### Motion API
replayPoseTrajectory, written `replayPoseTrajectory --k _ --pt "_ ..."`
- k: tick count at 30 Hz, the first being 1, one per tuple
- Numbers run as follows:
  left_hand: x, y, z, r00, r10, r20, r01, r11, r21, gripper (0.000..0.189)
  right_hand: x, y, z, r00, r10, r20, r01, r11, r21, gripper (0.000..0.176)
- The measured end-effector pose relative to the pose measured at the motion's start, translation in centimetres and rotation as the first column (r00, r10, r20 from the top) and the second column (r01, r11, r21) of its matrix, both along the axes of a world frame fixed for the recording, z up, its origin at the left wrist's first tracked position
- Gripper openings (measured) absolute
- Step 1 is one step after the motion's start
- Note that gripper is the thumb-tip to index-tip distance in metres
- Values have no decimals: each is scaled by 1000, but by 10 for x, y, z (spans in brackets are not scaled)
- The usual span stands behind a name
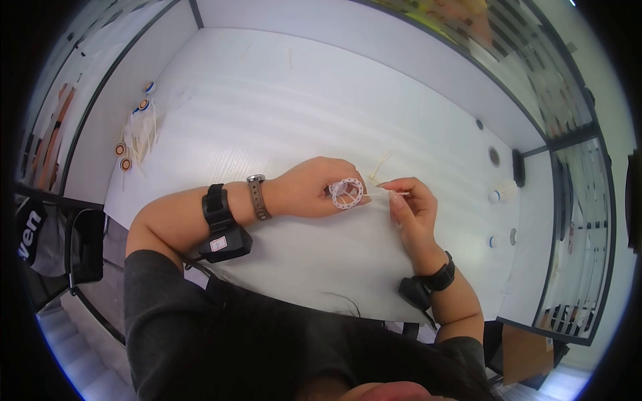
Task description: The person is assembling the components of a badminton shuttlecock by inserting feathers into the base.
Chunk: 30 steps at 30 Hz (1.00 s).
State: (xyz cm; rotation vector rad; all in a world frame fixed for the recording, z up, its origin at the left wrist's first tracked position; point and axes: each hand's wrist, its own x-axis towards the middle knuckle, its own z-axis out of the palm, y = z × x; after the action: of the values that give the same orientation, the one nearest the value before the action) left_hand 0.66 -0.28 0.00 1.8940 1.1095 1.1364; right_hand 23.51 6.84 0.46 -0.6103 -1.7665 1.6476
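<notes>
The person's left hand [321, 187] closes around a white plastic scalloped ring [361, 191]; right hand [416, 212] pinches a thin white strip [378, 194] between hands. Judged partway: strands remain inside the ring, cream stalks [142, 137] lie heaped leftward

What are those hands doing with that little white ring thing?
A person's left hand is holding the lacy white ring above the table, while the right hand pinches a thin pale strip beside it. Whether the strip is joined to the ring, I can't tell. A pile of pale strips lies far to the left, and a shuttlecock is over on the right.
</notes>
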Motion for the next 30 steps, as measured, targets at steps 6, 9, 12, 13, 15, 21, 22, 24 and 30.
replayPoseTrajectory --k 6,9,12,13,15,21,22,24,30 --pt "0 -1 0 1000 -7 2 7 999 -45 18 -8 -5 -6 986 -153 58 138 969 207 7" --pt "-1 0 0 1000 4 14 -3 999 -47 15 -11 -6 -6 983 -181 15 175 967 186 8" --pt "0 0 -2 999 31 19 -30 999 -42 16 -9 -6 -3 980 -195 46 185 968 172 9" --pt "0 1 -4 999 34 7 -34 999 -33 16 -9 -6 -2 978 -198 62 185 968 169 9" --pt "0 0 -3 998 59 14 -58 996 -63 16 -9 -6 -3 976 -212 55 202 969 144 9" --pt "-1 0 0 994 102 30 -95 980 -174 18 -10 -5 0 969 -240 52 235 969 80 11" --pt "-2 0 -1 996 90 10 -87 983 -160 19 -11 -5 0 967 -249 51 246 967 64 11" --pt "-1 0 -1 996 85 12 -82 986 -146 21 -9 -3 -2 966 -251 63 249 968 43 11" --pt "0 -2 2 994 106 -13 -107 977 -185 27 -10 -3 -1 962 -268 50 267 963 19 11"
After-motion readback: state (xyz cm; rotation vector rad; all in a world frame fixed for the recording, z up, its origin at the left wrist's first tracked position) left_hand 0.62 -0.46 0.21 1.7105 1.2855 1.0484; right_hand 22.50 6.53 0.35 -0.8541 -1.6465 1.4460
